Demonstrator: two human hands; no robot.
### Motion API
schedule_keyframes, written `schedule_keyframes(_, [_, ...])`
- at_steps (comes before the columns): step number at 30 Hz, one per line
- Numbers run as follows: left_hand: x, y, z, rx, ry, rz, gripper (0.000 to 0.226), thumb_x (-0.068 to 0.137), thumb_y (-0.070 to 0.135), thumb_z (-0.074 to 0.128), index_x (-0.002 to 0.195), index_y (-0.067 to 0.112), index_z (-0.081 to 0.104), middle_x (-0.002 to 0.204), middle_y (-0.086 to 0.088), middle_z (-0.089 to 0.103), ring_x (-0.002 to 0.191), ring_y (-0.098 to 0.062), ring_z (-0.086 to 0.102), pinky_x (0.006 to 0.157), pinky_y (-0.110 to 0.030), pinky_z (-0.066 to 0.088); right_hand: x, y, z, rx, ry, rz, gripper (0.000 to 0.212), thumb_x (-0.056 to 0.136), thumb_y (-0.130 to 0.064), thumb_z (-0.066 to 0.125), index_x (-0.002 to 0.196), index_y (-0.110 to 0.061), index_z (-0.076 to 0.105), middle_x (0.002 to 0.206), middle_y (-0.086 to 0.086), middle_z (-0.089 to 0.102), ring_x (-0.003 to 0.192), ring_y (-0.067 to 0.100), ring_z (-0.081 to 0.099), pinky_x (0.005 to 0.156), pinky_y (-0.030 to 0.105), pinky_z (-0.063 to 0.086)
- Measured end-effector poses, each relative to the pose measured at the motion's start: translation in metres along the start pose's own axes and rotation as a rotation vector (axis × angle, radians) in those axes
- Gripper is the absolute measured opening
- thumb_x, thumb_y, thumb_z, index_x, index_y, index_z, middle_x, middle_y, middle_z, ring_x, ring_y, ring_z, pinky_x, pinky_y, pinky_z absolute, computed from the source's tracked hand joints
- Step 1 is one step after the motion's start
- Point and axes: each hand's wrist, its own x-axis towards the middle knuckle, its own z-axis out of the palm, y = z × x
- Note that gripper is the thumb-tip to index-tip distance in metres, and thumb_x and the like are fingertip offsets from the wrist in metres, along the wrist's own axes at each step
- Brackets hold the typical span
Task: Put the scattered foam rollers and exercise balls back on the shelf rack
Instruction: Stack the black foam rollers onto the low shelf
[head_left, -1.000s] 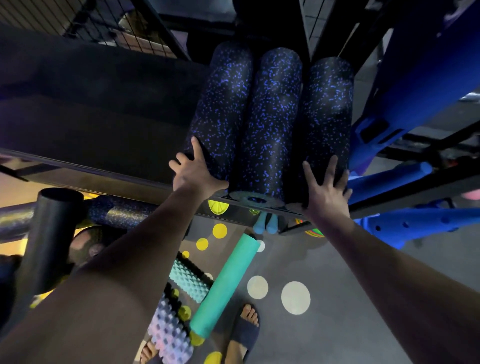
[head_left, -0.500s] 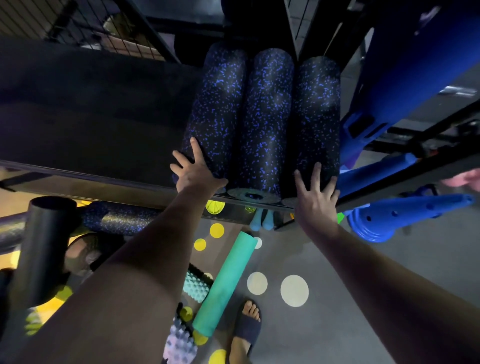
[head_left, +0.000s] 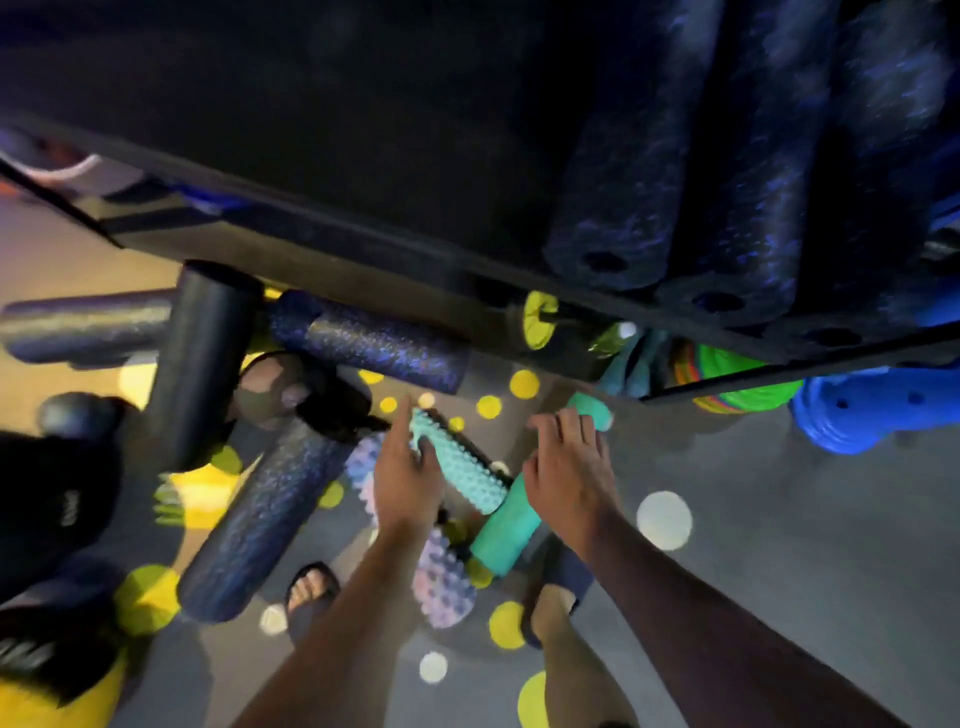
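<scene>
Three black rollers with blue speckles (head_left: 743, 208) lie side by side on the dark shelf rack (head_left: 363, 249) at the upper right. Below, on the floor, a teal knobby roller (head_left: 462, 467) lies across a smooth teal roller (head_left: 504, 535). My left hand (head_left: 405, 483) is down at the knobby roller's left side, thumb against it, fingers apart. My right hand (head_left: 566, 467) hovers spread over the smooth teal roller, not gripping it. A pastel knobby roller (head_left: 441, 577) lies under my left forearm. More speckled rollers (head_left: 270, 519) are scattered at the left.
A black smooth roller (head_left: 202, 364) leans at the left beside a dull brownish ball (head_left: 270, 384). Blue holed pieces (head_left: 872, 410) and a green item (head_left: 737, 379) sit under the rack at the right. My sandalled feet (head_left: 311, 592) stand on the grey dotted floor.
Both hands have left the ends of the speckled rollers on the shelf and dropped to the teal rollers on the floor. The view has tilted down and to the left.
</scene>
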Motion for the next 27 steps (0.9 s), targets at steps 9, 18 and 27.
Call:
schedule_keyframes(9, [-0.006, -0.226, -0.280, 0.159, -0.134, -0.353, 0.072, 0.090, 0.041, 0.066, 0.156, 0.026, 0.041, 0.134, -0.013, 0.067, 0.119, -0.033, 0.066, 0.096, -0.048, 0.055, -0.025, -0.287, 0.105, 0.243, -0.510, 0.192, 0.051, 0.089, -0.028, 0.063, 0.136, -0.011, 0.051, 0.137, 0.019, 0.048, 0.127, 0.040, 0.048, 0.104, 0.047, 0.042])
schedule_keyframes(18, [0.025, -0.284, -0.327, 0.248, -0.318, -0.338, 0.090, 0.085, 0.050, 0.062, 0.162, 0.019, 0.027, 0.155, -0.016, 0.047, 0.139, -0.037, 0.048, 0.111, -0.046, 0.043, -0.034, -0.410, 0.138, 0.611, -0.641, 0.460, 0.042, 0.097, -0.016, 0.052, 0.139, -0.010, 0.049, 0.143, 0.014, 0.051, 0.129, 0.033, 0.051, 0.103, 0.040, 0.044])
schedule_keyframes(27, [0.088, -0.357, -0.247, 0.361, -0.440, -0.246, 0.124, 0.072, 0.050, 0.087, 0.165, 0.025, 0.010, 0.167, -0.011, 0.022, 0.150, -0.038, 0.030, 0.118, -0.049, 0.035, -0.016, -0.360, 0.257, 0.659, -0.711, 0.632, 0.050, 0.100, -0.004, 0.047, 0.148, -0.013, 0.043, 0.145, 0.009, 0.055, 0.130, 0.029, 0.054, 0.091, 0.025, 0.040])
